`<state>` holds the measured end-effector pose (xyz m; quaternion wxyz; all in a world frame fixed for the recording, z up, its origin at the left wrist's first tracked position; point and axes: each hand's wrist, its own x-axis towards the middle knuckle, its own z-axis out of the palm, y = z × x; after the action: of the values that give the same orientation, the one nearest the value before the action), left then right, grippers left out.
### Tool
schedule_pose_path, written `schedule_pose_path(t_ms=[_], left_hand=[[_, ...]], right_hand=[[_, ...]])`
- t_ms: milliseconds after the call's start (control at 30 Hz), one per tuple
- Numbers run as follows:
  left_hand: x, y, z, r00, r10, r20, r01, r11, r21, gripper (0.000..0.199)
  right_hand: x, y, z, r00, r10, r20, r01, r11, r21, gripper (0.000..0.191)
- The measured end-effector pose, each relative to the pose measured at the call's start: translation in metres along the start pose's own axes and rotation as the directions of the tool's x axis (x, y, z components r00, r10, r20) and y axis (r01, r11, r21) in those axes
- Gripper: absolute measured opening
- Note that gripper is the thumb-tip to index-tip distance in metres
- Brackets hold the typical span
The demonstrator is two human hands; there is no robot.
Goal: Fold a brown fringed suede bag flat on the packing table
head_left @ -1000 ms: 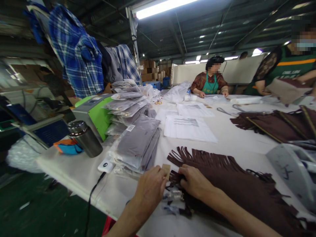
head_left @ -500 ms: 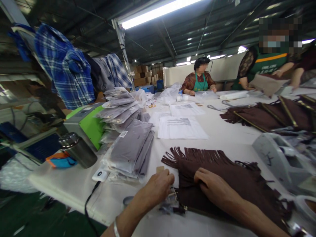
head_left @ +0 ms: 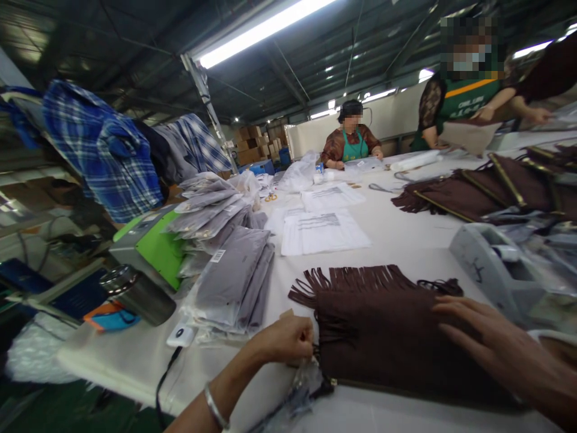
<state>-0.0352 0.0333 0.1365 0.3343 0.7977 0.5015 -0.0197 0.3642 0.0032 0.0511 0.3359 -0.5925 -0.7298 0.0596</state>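
Observation:
A dark brown fringed bag (head_left: 387, 331) lies flat on the white table, its long fringe spread along the far edge and more strands at its left side. My left hand (head_left: 288, 338) is closed at the bag's left edge; what its fingers hold is hidden. Behind those knuckles a bit of tan card (head_left: 286, 313) peeks out. Below them lies crumpled clear plastic (head_left: 303, 385), close to the zipper end (head_left: 332, 382). Fingers extended, my right hand (head_left: 484, 337) rests open over the bag's right part.
Bagged grey goods (head_left: 232, 273) are stacked left, near a thermos (head_left: 137, 294) and a green-grey machine (head_left: 157, 246). White printed bags (head_left: 324, 231) lie beyond the fringe. A grey tape dispenser (head_left: 491, 264) and a brown bag pile (head_left: 496, 186) stand right. Co-workers (head_left: 351, 141) occupy the far side.
My right hand has slid from the bag's middle to its right side, and its fingers have straightened. The bag lies flatter, with strands now showing at its left. My left hand stays closed there.

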Motion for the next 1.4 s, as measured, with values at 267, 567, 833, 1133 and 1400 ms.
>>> schedule_pose_path(t_ms=[267, 567, 833, 1133, 1400], left_hand=[[0.012, -0.003, 0.016, 0.97, -0.169, 0.172, 0.218, 0.921, -0.323, 0.016], [0.017, -0.004, 0.013, 0.932, -0.166, 0.322, 0.315, 0.813, -0.49, 0.055], [0.017, -0.024, -0.005, 0.967, -0.11, 0.231, 0.222, 0.807, -0.547, 0.053], [0.004, -0.037, -0.026, 0.991, -0.005, 0.131, 0.066, 0.88, -0.47, 0.053], [0.005, 0.01, -0.033, 0.996, 0.017, 0.088, 0.005, 0.968, -0.252, 0.037]], right_hand=[[-0.02, 0.0, 0.037, 0.991, 0.1, -0.093, -0.09, 0.99, 0.106, 0.056], [-0.022, 0.005, 0.042, 0.988, 0.106, -0.113, -0.092, 0.988, 0.121, 0.05], [-0.016, -0.017, 0.054, 0.984, 0.103, -0.142, -0.086, 0.989, 0.124, 0.047], [-0.016, -0.027, 0.066, 0.986, 0.08, -0.144, -0.065, 0.992, 0.105, 0.045], [-0.015, -0.026, 0.068, 0.986, 0.061, -0.154, -0.05, 0.996, 0.077, 0.047]])
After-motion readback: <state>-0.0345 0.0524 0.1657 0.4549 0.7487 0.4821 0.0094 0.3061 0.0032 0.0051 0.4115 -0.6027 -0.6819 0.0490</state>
